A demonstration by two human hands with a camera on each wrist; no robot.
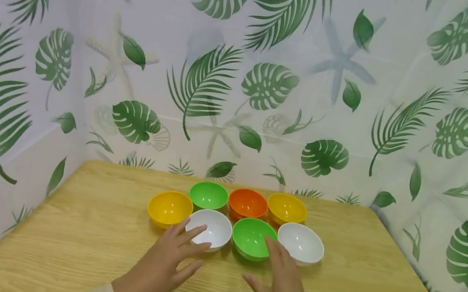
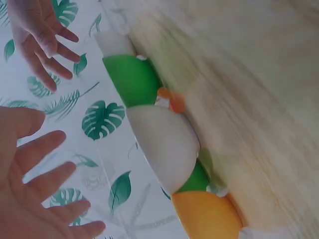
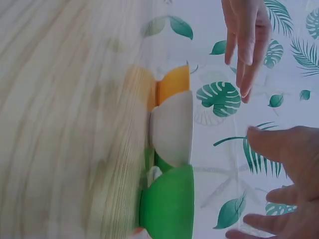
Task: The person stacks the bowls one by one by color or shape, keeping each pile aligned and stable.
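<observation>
Two short rows of plastic bowls stand close together. The front row has a yellow bowl point(image 1: 168, 207), a white bowl point(image 1: 217, 228), a green bowl point(image 1: 251, 238) and another white bowl point(image 1: 304, 245). My left hand point(image 1: 168, 261), fingers spread and holding nothing, overlaps the left white bowl in the head view. Fingers extended and thumb apart, my right hand point(image 1: 286, 285) overlaps the edges of the green and right white bowls there. In both wrist views the hands appear higher than the bowl rims, with the green bowl point(image 3: 172, 204) nearest in the right wrist view.
Behind stand a second green bowl point(image 1: 209, 195), an orange bowl point(image 1: 248, 203) and a second yellow bowl point(image 1: 287, 208). All rest on a wood-grain table point(image 1: 83, 224). A leaf-print curtain point(image 1: 276, 37) surrounds its back and sides.
</observation>
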